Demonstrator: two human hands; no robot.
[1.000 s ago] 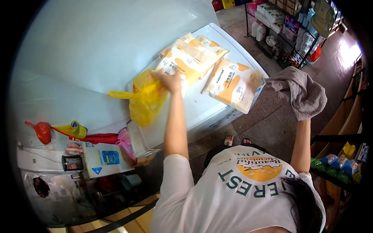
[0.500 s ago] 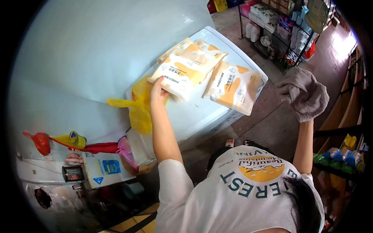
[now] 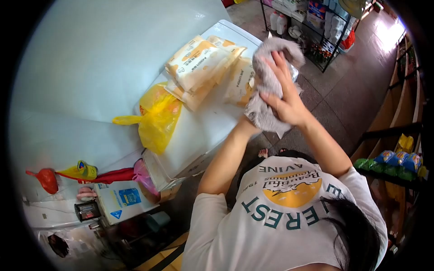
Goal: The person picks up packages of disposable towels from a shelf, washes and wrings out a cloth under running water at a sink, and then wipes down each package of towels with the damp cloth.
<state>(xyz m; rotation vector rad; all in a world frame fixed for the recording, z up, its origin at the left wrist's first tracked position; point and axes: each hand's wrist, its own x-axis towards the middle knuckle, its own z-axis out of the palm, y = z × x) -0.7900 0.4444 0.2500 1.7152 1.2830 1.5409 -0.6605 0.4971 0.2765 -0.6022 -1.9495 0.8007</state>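
Left hand [image 3: 247, 126] leaves packets [image 3: 199, 63], now at towel [image 3: 266, 77].
Right hand [image 3: 289, 101] spread open over towel; left grip hidden, cannot tell.

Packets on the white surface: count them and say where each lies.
4 in view: top packet; lower packet, sticking out under it; far packet, behind it; right packet, partly behind the grey cloth. More may be hidden underneath.

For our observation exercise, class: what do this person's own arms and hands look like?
Short, plain white sleeves leave both forearms bare. No watch or bracelet shows. The right hand is ungloved, with no ring visible; the left hand is mostly hidden, so its fingers cannot be judged.
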